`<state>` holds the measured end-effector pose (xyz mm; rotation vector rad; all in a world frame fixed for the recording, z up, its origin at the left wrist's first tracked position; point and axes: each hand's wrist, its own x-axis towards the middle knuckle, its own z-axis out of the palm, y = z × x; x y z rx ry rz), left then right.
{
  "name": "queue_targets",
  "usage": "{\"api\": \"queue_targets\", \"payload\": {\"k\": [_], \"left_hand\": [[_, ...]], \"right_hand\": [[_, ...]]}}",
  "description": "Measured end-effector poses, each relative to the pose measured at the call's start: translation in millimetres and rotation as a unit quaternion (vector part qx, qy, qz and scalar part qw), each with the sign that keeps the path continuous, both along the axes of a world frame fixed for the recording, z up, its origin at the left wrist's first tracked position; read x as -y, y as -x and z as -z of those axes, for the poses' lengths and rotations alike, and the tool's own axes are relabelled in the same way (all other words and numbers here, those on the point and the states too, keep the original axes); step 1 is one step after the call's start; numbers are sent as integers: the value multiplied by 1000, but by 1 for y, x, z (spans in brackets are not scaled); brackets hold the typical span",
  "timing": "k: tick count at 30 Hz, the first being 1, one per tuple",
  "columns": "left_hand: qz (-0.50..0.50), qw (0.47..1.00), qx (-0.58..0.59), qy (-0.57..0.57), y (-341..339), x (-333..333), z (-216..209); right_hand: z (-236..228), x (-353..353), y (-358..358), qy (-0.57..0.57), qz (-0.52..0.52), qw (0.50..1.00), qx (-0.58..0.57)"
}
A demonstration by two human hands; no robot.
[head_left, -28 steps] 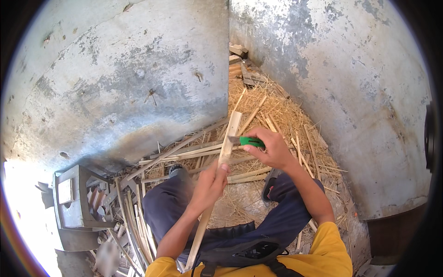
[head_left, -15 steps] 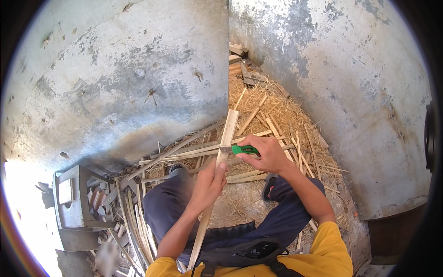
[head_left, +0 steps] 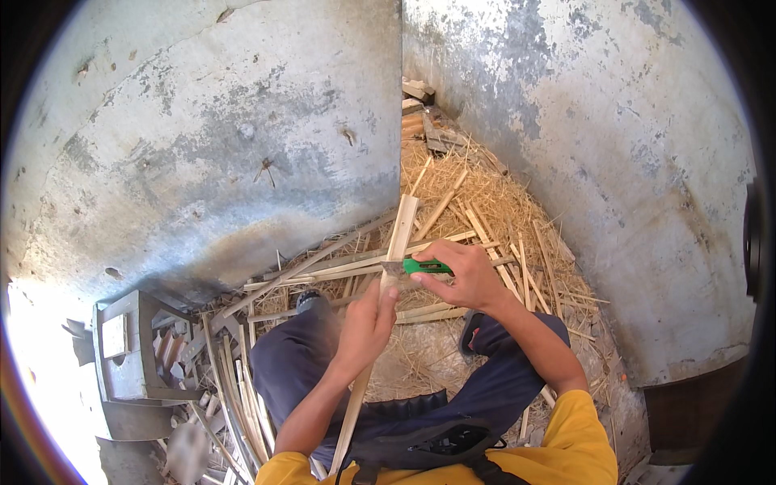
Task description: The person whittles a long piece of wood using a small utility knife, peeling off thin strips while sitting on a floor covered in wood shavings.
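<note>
A long pale bamboo strip (head_left: 403,230) slants from my lap up past my knees. My left hand (head_left: 368,323) is wrapped round it at about its middle, with the thumb pointing up along it. In my right hand (head_left: 467,273) is a green utility knife (head_left: 427,267), gripped between thumb and fingers. Its blade (head_left: 393,267) lies across the strip, just above my left thumb. The strip's far end sticks out beyond the blade, over the scattered pieces.
Straw-like shavings (head_left: 501,194) and several loose strips (head_left: 436,206) cover the floor ahead. Worn walls (head_left: 242,129) meet in the corner. A grey wooden frame (head_left: 133,347) stands at the left, beside rubble and more strips (head_left: 234,388). My feet flank the work.
The knife has slid slightly down the strip toward my left hand, its blade a little lower than before. Both hands keep their grip.
</note>
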<state>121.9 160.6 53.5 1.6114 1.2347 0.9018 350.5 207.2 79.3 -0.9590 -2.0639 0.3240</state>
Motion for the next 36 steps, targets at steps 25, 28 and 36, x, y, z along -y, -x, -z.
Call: {"api": "queue_targets", "payload": {"k": [25,28,36], "left_hand": [[-5,999,-5,-41,-3,2,-2],[0,999,10,-40,-2,0,2],[0,1000,11,-21,-2,1,-1]], "right_hand": [[0,3,5,-10,14,1000,-5],[3,2,5,-25,18,1000,-8],[3,2,5,-33,20,999,1]]}}
